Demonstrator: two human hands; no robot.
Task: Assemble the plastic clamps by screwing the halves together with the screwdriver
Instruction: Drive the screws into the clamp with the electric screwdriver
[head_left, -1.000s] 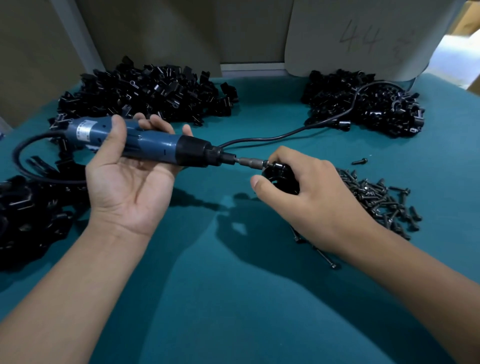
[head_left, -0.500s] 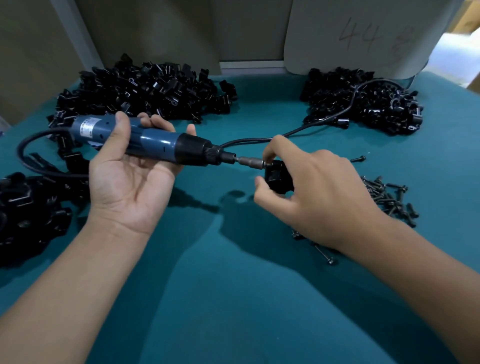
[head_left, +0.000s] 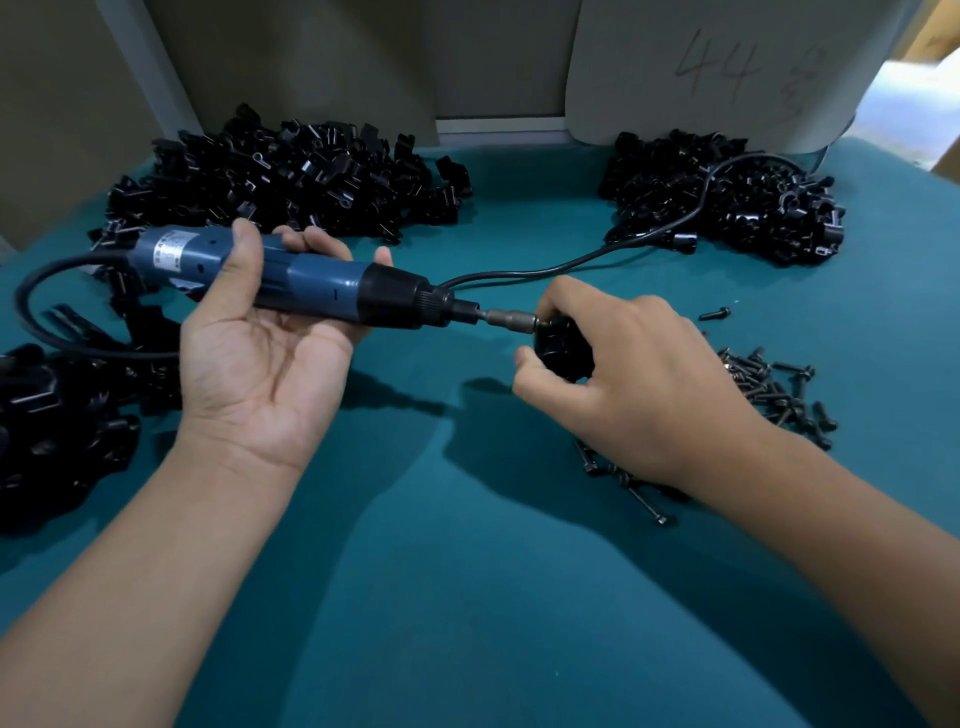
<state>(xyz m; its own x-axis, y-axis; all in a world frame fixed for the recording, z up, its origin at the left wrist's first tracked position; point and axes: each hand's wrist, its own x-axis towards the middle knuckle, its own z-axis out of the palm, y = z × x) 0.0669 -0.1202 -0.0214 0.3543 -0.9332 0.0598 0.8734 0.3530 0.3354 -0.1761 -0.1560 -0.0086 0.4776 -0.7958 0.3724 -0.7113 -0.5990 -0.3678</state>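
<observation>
Right, head view: left hand lies palm-up with fingers curled round the blue electric screwdriver, held level, bit pointing right into a black plastic clamp that the right hand pinches between thumb and curled fingers, just above the teal table. Loose screws sit right of that hand, a few near its wrist; clamp-part piles at far left, far right and near left, with the cord running over to the far-right pile.
</observation>
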